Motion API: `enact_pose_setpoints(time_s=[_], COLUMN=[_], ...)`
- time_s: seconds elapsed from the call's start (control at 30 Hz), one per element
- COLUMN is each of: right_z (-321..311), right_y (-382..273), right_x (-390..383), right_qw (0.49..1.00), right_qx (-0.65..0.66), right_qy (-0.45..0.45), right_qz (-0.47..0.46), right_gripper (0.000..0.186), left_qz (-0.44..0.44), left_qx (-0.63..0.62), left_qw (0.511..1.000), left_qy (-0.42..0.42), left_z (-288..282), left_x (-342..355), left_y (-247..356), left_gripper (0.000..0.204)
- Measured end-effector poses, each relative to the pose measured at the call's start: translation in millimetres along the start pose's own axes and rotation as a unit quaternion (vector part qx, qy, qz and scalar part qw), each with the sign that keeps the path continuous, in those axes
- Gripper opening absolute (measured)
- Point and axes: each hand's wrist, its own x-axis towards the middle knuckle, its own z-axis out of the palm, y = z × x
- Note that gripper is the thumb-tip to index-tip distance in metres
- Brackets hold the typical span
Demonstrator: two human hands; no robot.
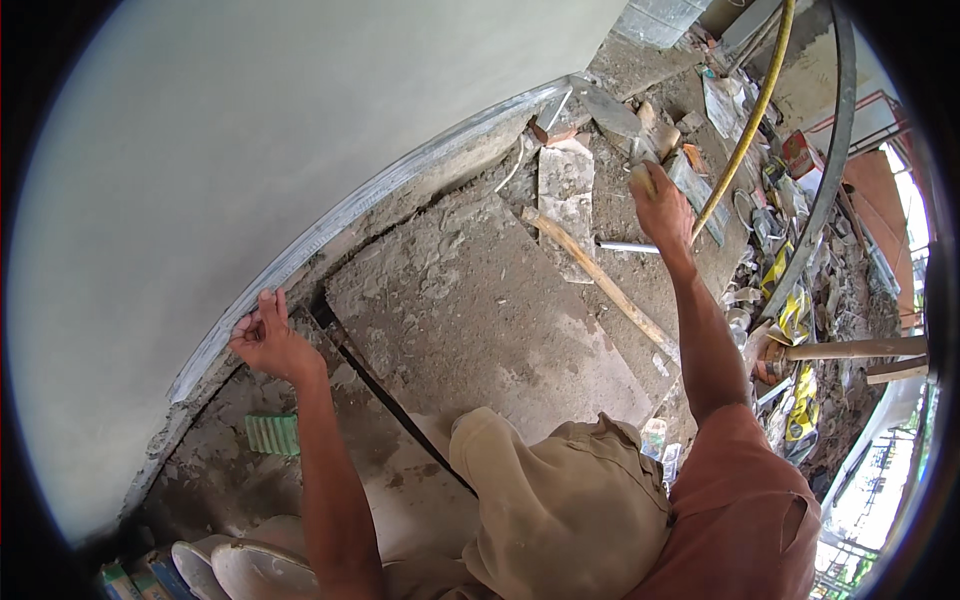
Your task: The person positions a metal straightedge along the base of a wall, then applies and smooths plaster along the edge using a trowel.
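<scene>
touched the pale grey strip [400, 176] at the foot of the white wall [250, 130] with the left hand [268, 335], fingers loosely bent, tips at the near left stretch; could not tell a true pinch from a light rest there. gripped a small yellowish handle [643, 181] with the right hand [662, 212], closed, over the rubble at far right, beyond the bare slab [450, 290]; could not make out the working end among the grey debris.

seemed, as a judgement, to call for a light, even left touch, feeling along the strip without prying outward from the wall. likely needed bare fingertips well clear of the rough ledge [460, 178] just below. called for a firm but not stiff right grip, and for a path back toward the wall clear of the wooden stick [600, 284] and the yellow hose [757, 120]. also deserved careful footing beside the dark gap [385, 398] along the slab, and no brush against the green ribbed piece [272, 435] at near left.
</scene>
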Motion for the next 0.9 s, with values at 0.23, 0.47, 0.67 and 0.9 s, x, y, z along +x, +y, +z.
enact_pose_setpoints(time_s=[0.23, 0.47, 0.67, 0.9], right_z=[-12.0, -11.9, -18.9, -29.8], right_y=[-15.1, -19.7, -35.0, -68.1], right_x=[19.2, 29.7, 6.4, -50.5], right_qw=[0.999, 0.998, 0.999, 0.997], right_qx=[-0.031, -0.046, -0.043, -0.023], right_qy=[-0.011, -0.014, 0.005, -0.006], right_qz=[0.035, 0.039, -0.017, -0.073], right_gripper=[0.050, 0.048, 0.042, 0.037], left_qz=[0.003, 0.009, 0.005, 0.000], left_qx=[0.008, 0.002, 0.004, -0.011], left_qw=[1.000, 1.000, 1.000, 1.000], left_qy=[-0.006, 0.003, -0.010, 0.003], left_z=[4.6, 3.7, 2.4, 3.3], left_x=[2.6, 0.9, -0.3, -0.3], left_y=[4.1, 1.0, 3.7, 2.7], left_gripper=[0.040, 0.036, 0.038, 0.038])
